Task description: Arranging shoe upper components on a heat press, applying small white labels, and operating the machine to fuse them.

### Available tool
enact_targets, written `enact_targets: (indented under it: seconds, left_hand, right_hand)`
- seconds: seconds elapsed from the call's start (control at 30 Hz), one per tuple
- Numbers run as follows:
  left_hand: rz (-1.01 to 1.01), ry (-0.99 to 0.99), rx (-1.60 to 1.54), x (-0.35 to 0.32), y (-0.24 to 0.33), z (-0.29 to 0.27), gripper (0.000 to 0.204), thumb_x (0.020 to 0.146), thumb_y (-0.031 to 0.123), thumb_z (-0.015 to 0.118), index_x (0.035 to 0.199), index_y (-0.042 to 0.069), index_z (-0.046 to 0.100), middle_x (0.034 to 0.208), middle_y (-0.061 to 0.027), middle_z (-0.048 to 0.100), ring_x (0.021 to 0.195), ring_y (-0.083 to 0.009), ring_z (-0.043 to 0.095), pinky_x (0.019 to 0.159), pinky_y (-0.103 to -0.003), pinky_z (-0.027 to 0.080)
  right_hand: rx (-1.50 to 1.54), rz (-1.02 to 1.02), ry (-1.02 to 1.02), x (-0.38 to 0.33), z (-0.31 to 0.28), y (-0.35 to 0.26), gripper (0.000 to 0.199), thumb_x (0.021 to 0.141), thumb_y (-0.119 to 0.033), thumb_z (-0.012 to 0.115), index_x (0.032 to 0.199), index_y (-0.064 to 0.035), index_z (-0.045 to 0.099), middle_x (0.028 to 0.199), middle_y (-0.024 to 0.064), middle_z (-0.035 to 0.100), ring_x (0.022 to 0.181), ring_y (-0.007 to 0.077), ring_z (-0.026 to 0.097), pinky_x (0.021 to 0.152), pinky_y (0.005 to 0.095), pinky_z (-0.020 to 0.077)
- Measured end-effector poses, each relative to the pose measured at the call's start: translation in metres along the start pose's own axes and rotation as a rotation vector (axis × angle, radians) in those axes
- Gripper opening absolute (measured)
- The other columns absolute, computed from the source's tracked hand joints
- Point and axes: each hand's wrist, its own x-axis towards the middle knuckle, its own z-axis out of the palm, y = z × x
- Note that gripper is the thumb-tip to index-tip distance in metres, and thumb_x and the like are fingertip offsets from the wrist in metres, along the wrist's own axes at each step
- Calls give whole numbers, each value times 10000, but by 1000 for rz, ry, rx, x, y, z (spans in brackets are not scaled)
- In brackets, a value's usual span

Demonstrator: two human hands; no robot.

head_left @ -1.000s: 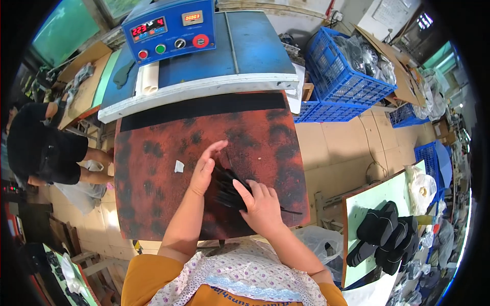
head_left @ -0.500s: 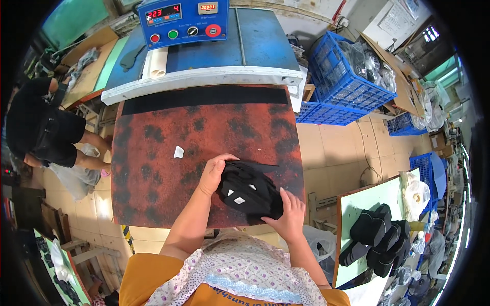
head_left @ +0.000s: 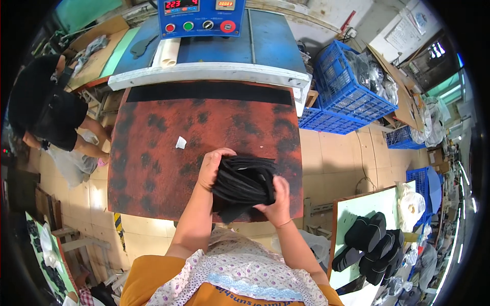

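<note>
Between my two hands is a bundle of black fabric pieces (head_left: 241, 183), held over the near right part of a red, black-blotched work board (head_left: 168, 176). Its many layered edges face up, and one flap hangs down toward me. My left hand (head_left: 213, 167) grips the bundle's left end, fingers curled behind it. At the right end, my right hand (head_left: 276, 203) is wrapped around the layers, thumb at the lower side; its fingers are slightly blurred. A small white scrap (head_left: 180, 142) lies on the board, left of and beyond the bundle.
Beyond the board stands a blue machine with a control box (head_left: 200, 19) and a white front bar (head_left: 209, 74). Blue crates (head_left: 339, 84) are stacked at the right. Black shoe-like pieces (head_left: 370, 245) lie on a pale green table. Another person (head_left: 48, 102) stands at the left.
The bundle has been turned up, so its layered edges show instead of the flat top with small white marks. Both hands still hold it. The view has shifted slightly.
</note>
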Motion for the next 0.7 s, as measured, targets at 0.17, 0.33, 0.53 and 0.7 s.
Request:
enact_targets:
  seconds: [0.17,0.33,0.53,0.7]
  left_hand:
    - [-106,39,74,0,3,9,733,833,629,429,1030,-62,581,979,-99,604,908,-170,559,830,-291,426]
    - [-88,-41,-214,2,8,-12,699,802,501,569,1234,-37,461,1167,-114,538,1101,-208,490,987,-316,326]
    - [-211,-11,593,5,27,22,1020,567,89,790,1403,54,205,1384,-209,331,1292,-320,320,1067,-360,256]
    - [-234,47,573,6,23,24,1030,571,58,786,1407,58,185,1375,-226,338,1283,-330,335,1067,-371,266]
  right_hand:
    - [-12,15,-50,21,7,-3,1038,454,-229,869,1333,-135,327,1231,182,372,1102,359,433,932,431,416]
    - [20,315,-60,30,-1,-3,950,519,-276,847,1312,-88,359,1250,171,349,1135,345,407,940,419,401]
    - [366,692,133,17,-1,31,475,800,-156,660,1207,11,480,1009,97,547,959,192,521,836,297,429]
    - [544,722,395,20,-37,44,149,851,-16,551,994,20,567,867,38,594,755,84,537,698,230,454]
